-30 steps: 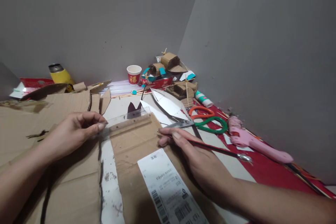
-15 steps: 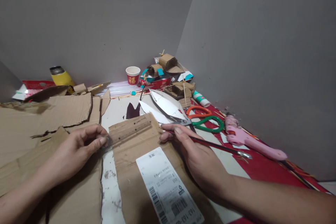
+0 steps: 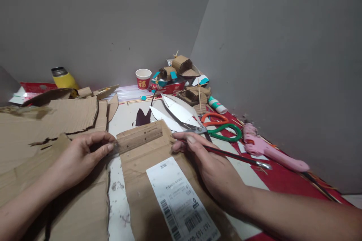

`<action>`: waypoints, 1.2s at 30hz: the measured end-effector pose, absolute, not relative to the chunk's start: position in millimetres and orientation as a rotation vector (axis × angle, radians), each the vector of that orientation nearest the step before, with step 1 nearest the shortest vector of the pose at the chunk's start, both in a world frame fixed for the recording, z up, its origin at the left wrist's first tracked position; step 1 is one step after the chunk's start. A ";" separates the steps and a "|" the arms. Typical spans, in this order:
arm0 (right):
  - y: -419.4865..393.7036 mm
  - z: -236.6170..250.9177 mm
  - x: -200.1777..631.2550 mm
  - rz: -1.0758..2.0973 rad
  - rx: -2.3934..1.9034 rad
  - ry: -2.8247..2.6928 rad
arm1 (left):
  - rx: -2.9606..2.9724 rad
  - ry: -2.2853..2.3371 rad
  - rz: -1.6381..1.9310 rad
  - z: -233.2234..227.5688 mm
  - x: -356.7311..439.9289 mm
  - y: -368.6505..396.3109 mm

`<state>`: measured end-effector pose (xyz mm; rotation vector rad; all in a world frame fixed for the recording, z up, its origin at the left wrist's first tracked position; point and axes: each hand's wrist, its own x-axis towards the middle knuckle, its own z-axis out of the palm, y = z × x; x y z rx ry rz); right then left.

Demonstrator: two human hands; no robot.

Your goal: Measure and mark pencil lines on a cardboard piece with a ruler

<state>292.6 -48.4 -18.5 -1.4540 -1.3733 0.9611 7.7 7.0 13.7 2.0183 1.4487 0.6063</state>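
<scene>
My left hand [image 3: 94, 154] pinches the left end of a clear ruler [image 3: 141, 138] between thumb and forefinger. The ruler extends over the upper part of a piece of brown cardboard [image 3: 135, 180], close to its far edge. A white printed label [image 3: 181, 199] is stuck on this cardboard. In my right hand [image 3: 209, 169] is a slim dark red and black pencil [image 3: 226, 152], held like a pen. Its metal-capped back end points right, and the fingers hide its tip near the cardboard's upper right corner.
Scissors [image 3: 223, 132] with orange and green handles and a pink glue gun [image 3: 271, 152] lie at right. Larger cardboard sheets [image 3: 70, 116] cover the left side. Behind stand a paper cup [image 3: 143, 80], cardboard models [image 3: 181, 66] and a yellow bottle [image 3: 64, 79].
The ruler has shifted slightly on the cardboard and shows more of its face. My left hand has moved very little; my right hand keeps its pencil grip almost still.
</scene>
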 end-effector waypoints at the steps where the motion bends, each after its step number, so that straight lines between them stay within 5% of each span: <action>1: -48.4 -18.3 292.5 0.959 -1.454 -1.376 | 2.030 1.452 0.604 13.4 7.1 7.4; 36: -48.7 -16.8 291.8 0.948 -1.490 -1.410 | 2.005 1.441 0.597 9.0 8.1 9.3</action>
